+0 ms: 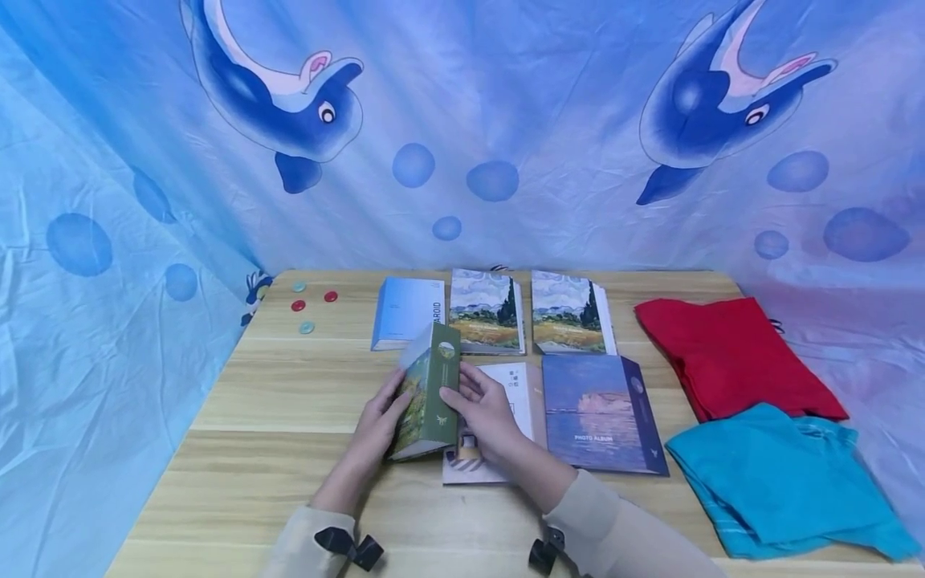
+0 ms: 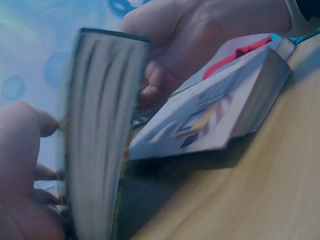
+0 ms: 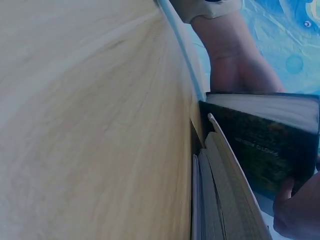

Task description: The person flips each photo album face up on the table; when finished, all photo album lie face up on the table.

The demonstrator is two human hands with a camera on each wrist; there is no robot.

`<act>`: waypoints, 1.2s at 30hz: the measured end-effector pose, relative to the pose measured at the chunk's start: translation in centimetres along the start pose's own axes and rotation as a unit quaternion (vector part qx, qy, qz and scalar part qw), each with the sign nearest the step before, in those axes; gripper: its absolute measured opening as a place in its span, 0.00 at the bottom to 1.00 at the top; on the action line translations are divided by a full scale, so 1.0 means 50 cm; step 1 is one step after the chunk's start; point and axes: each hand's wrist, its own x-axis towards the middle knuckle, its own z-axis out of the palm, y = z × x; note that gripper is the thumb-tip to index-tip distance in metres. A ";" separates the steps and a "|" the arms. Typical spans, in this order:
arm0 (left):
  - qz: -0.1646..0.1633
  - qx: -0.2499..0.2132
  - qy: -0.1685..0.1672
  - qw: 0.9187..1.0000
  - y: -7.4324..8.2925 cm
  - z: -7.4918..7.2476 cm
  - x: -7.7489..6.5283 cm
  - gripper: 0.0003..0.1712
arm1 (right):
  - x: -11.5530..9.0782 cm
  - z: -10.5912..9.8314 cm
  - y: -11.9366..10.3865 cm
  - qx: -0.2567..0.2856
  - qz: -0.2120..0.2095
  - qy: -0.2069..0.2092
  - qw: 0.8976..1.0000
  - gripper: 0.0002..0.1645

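While reaching over a wooden table point(image 1: 275, 449), held a tilted green book point(image 1: 426, 409) between left hand point(image 1: 374, 421) and right hand point(image 1: 490, 408), with spine turned up and to the right. Had left hand partly closed around the book's left side, with thumb on the cover and fingers at the left edge. Had right hand bent round the opposite side, with thumb on the spine and fingers curled at the right edge. Could not tell whether resting the book's near end on the table. Had a white book point(image 1: 522, 393) lying just to the right, partly beneath right hand, beside a purple book point(image 1: 592, 413). Saw on the far side a blue book point(image 1: 413, 309) and two landscape-covered books point(image 1: 482, 313) in a row. Saw farther right a red cloth point(image 1: 737, 353), overlapped at the near end by a teal cloth point(image 1: 788, 478). Noticed four buttons point(image 1: 299, 306) at far left.
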 end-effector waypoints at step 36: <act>0.140 0.074 -0.041 0.987 0.083 -0.120 -0.054 0.31 | 0.024 0.057 0.032 -0.081 0.077 -0.100 0.989 0.45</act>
